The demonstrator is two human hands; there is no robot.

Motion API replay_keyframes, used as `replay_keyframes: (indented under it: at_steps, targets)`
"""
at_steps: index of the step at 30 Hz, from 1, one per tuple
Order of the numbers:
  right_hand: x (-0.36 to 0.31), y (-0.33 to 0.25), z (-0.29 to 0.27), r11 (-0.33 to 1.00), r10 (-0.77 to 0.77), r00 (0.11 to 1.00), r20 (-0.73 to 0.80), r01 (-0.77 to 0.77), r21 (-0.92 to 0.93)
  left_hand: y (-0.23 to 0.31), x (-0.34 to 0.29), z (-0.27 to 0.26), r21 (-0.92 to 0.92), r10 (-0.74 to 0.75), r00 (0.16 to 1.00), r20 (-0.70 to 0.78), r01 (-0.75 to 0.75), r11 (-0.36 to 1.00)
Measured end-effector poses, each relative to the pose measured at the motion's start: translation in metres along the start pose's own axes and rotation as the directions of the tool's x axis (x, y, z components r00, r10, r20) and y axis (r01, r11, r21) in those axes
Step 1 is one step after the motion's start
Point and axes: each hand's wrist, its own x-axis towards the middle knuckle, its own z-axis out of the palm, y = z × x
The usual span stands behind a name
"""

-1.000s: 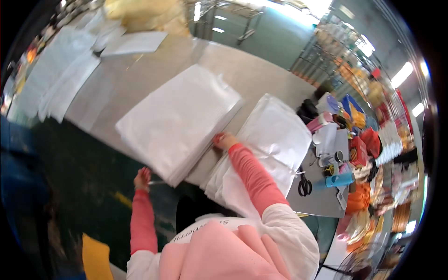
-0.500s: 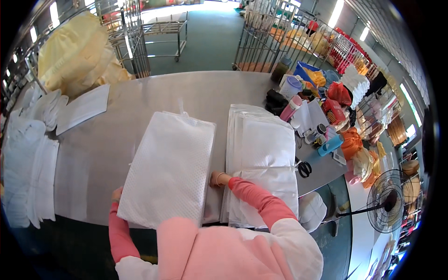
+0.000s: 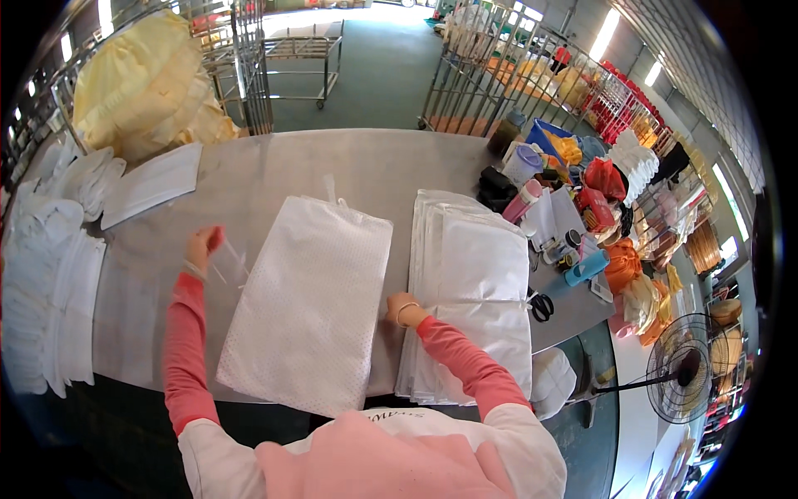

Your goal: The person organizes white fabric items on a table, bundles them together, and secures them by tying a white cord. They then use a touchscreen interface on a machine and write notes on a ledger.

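White stack (image 3: 306,308); yellow cloth (image 3: 567,150) in bin (image 3: 536,135)

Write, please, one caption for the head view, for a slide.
Left hand and right hand flank dotted white material on a grey table, a pile of white sheets alongside.

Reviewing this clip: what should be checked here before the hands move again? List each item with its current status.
1. Left hand off the dotted white stack: ok, it is to the stack's left, over the table.
2. Thin pale strands gripped by the left hand: cannot tell, too fine and blurred.
3. Right hand gripping the dotted stack: cannot tell, its fingertips are unclear.
4. Dotted stack wholly on the table: not ok, its near corner appears to overhang the edge.
5. Dotted stack apart from the smooth white stack: ok, a gap separates them.
6. Scissors away from both hands: ok, beyond the smooth stack.
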Motion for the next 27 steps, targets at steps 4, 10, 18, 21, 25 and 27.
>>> replay_keyframes:
  at_steps: [4,10,18,21,25,27]
  targets:
    - [-0.043,-0.003,-0.031,0.984,-0.146,0.989,-0.013,0.146,0.1,0.107,-0.057,0.06,0.321,0.296,0.871,0.393,-0.432,0.843]
    - [-0.077,0.006,-0.013,0.794,-0.296,0.929,-0.222,0.368,0.483,0.021,-0.141,0.176,0.264,0.143,0.307,0.941,-0.929,0.261]
    - [-0.095,0.024,0.014,0.671,-0.15,0.921,-0.36,0.362,0.647,-0.052,-0.183,0.241,0.246,0.127,0.362,0.924,-0.814,0.527]
    - [-0.097,0.032,0.018,0.589,-0.093,0.897,-0.431,0.399,0.703,-0.065,-0.186,0.241,0.44,-0.016,0.478,0.878,-0.794,0.42]
    - [-0.1,0.029,0.007,0.54,-0.087,0.892,-0.443,0.416,0.732,-0.093,-0.187,0.233,0.449,0.058,0.48,0.875,-0.852,0.268]
    - [-0.101,0.019,-0.004,0.567,-0.097,0.891,-0.443,0.416,0.711,-0.104,-0.183,0.233,0.401,0.071,0.42,0.905,-0.897,0.187]
